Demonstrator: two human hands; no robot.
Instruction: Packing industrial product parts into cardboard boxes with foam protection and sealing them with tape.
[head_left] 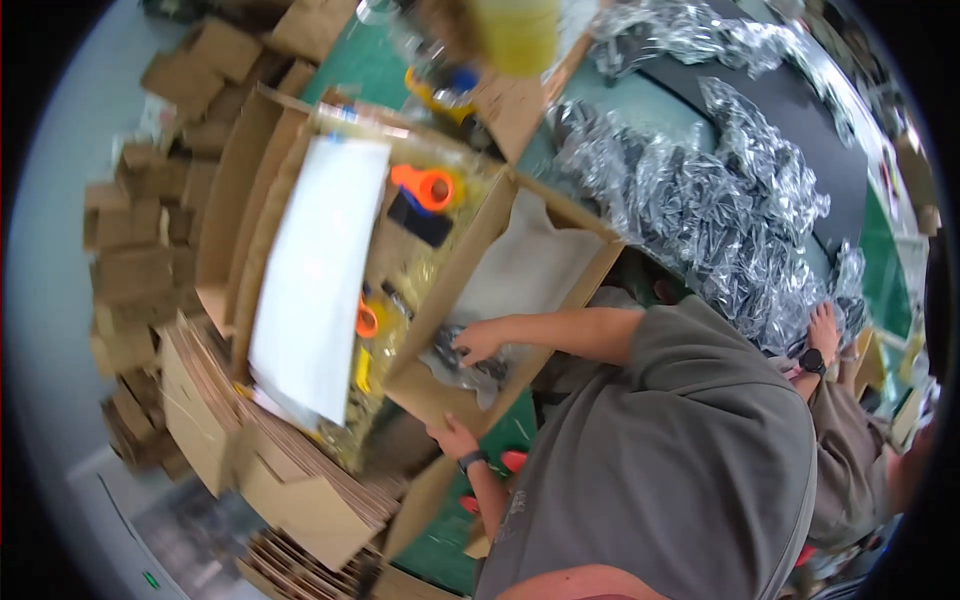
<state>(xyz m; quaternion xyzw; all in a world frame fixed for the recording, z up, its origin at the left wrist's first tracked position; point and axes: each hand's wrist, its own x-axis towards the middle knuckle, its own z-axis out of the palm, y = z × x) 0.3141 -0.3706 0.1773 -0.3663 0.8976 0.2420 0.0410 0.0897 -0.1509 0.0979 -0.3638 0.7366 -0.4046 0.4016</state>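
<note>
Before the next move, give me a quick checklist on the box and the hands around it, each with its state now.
1. Cardboard box open at the top: ok.
2. Left hand at the box: ok, at its near end; how firmly it steadies the box, cannot tell.
3. Right hand at the dark plastic-wrapped item: ok, inside the box; secure grip, cannot tell.
4. Pale lining sheet flat: not ok, it is wavy and bulges up at the far end.
5. Co-worker's hand away from the box: ok, it is at the crumpled clear plastic.
</note>
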